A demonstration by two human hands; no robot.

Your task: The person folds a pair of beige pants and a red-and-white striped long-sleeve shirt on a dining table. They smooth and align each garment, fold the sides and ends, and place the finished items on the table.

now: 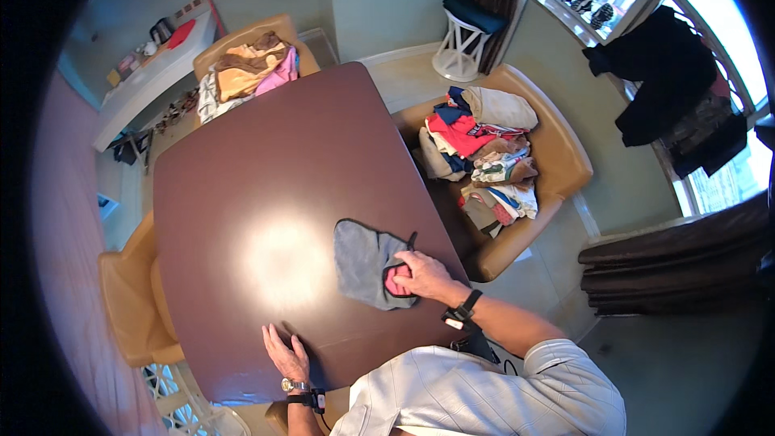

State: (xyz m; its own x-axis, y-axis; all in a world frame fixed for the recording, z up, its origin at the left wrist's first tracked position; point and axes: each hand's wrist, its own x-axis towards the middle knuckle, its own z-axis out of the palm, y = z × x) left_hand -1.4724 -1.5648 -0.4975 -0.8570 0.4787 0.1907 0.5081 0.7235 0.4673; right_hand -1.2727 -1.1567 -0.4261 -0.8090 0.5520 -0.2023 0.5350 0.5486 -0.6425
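A grey cloth (pixel 362 262) with dark edging and a small dark loop lies on the brown table (pixel 242 169), right of its middle. My right hand (pixel 424 275) presses on the cloth's right side with its fingers curled together. A pink patch of fabric (pixel 395 281) shows at the fingertips; whether it belongs to the cloth or is a separate piece I cannot tell. My left hand (pixel 286 355) rests near the table's front edge, fingers stretched out and holding nothing. Both wrists wear dark straps, and the left one also has a watch (pixel 294 385).
A tan armchair (pixel 565 153) on the right holds piled folded clothes (pixel 484 157). Another clothes pile (pixel 250 69) fills a chair at the far left. A tan chair (pixel 129 295) stands at the left edge. Behind are a white stool (pixel 462 48) and dark clothes hanging by the window (pixel 662 64).
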